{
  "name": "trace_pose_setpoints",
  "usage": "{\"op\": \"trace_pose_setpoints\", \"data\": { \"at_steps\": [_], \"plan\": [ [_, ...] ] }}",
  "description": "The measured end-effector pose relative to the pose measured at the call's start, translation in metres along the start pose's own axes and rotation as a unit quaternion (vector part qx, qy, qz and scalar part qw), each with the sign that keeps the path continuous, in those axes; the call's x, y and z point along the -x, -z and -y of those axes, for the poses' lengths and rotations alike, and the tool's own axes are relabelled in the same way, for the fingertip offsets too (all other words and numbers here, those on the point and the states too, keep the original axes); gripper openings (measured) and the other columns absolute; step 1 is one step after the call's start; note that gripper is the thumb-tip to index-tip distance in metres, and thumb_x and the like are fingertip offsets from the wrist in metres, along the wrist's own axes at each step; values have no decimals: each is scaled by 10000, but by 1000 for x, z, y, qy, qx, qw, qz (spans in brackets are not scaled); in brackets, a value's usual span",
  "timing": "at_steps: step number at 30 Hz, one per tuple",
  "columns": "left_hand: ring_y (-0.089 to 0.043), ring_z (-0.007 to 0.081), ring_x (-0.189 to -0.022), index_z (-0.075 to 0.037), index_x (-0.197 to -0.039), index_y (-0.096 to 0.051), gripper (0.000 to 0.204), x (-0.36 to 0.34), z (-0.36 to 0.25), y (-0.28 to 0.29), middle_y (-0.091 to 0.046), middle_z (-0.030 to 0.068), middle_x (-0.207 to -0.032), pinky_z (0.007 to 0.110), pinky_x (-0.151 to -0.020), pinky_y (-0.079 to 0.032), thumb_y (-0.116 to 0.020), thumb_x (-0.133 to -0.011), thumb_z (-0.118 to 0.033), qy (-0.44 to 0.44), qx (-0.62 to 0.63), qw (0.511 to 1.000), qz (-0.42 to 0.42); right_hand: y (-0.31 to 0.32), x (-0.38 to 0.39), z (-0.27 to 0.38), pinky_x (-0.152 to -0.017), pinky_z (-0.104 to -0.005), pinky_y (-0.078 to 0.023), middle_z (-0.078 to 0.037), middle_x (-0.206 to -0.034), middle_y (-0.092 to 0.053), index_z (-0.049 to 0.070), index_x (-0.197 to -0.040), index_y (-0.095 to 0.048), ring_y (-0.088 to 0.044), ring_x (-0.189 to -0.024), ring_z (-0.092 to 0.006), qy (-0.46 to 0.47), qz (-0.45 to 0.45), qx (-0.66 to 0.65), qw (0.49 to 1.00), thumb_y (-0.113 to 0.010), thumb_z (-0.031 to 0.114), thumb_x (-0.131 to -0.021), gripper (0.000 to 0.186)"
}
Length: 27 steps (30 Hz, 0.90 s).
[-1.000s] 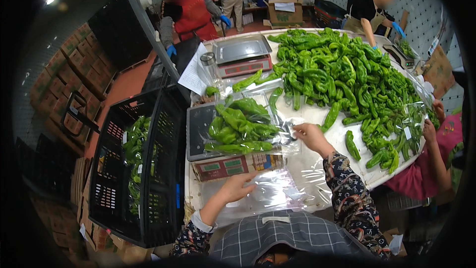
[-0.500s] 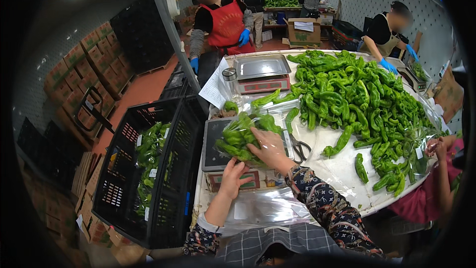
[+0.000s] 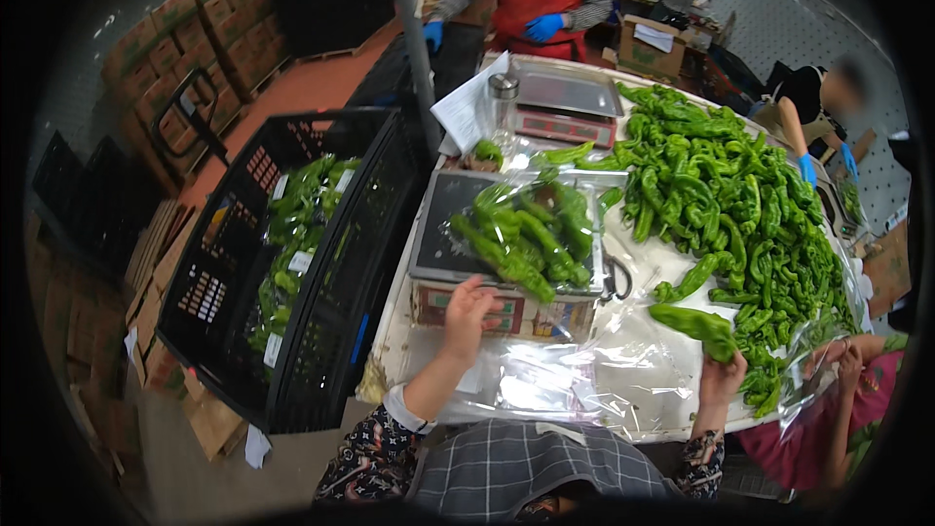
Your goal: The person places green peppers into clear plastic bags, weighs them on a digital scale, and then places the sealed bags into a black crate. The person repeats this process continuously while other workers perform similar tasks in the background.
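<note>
My right hand (image 3: pixel 723 380) is closed on the end of a long green pepper (image 3: pixel 693 323), at the near side of the table, below the big pepper pile (image 3: pixel 696 170). My left hand (image 3: pixel 467 319) holds nothing, fingers loosely apart, at the front edge of a weighing scale (image 3: pixel 440 239). On the scale's dark plate lies a clear plastic bag of green peppers (image 3: pixel 531 234), with one pepper reaching past the front edge. Clear plastic bags (image 3: pixel 531 380) lie flat on the table, closer to me than the scale.
At left stands a black crate (image 3: pixel 355 253) with bagged peppers inside. Scissors (image 3: pixel 616 278) lie right of my scale. Behind it are a glass jar (image 3: pixel 504 107), a paper sheet (image 3: pixel 470 102) and another scale (image 3: pixel 565 97). People work around the table; one at right handles a clear bag (image 3: pixel 813 351).
My right hand has left the bag on the scale, moved right and now holds a pepper. My left hand is off the bag. The view has shifted.
</note>
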<state>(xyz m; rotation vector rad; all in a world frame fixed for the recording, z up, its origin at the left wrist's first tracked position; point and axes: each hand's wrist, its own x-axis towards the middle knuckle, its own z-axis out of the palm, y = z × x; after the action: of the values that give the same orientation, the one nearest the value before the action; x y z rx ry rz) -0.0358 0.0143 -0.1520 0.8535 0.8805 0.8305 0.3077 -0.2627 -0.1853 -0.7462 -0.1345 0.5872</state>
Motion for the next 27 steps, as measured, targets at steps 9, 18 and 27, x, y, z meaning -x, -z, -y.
{"op": "trace_pose_setpoints", "data": {
  "at_steps": [9,18,27],
  "plan": [
    [-551,76,-689,-77,-1083,-535,253,37,47,-22,-599,29,-889,206,-568,-449,-532,-859,-194,85,-160,946,268,97,-18,-19,-881,-318,-371,-109,-1172,-498,34,-1159,-501,-475,-1037,-195,129,-219,498,829,-586,176,-818,379],
    [-538,72,-594,-62,-1054,-536,471,23,12,-33,-531,-5,-747,192,-490,-420,-409,-872,-478,156,-188,949,198,-88,-27,-48,-942,-313,-312,-118,-1221,-469,18,-1201,-469,-427,-1111,-196,138,-17,442,886,-538,257,-852,429],
    [-416,43,-460,-52,-799,-572,275,3,15,-49,-471,-44,-594,181,-402,-332,-505,-883,-305,91,-96,973,189,-156,-54,-98,-936,-303,-333,-116,-1204,-473,22,-1226,-443,-430,-1117,-190,117,106,416,896,-571,320,-838,506]
  ]
}}
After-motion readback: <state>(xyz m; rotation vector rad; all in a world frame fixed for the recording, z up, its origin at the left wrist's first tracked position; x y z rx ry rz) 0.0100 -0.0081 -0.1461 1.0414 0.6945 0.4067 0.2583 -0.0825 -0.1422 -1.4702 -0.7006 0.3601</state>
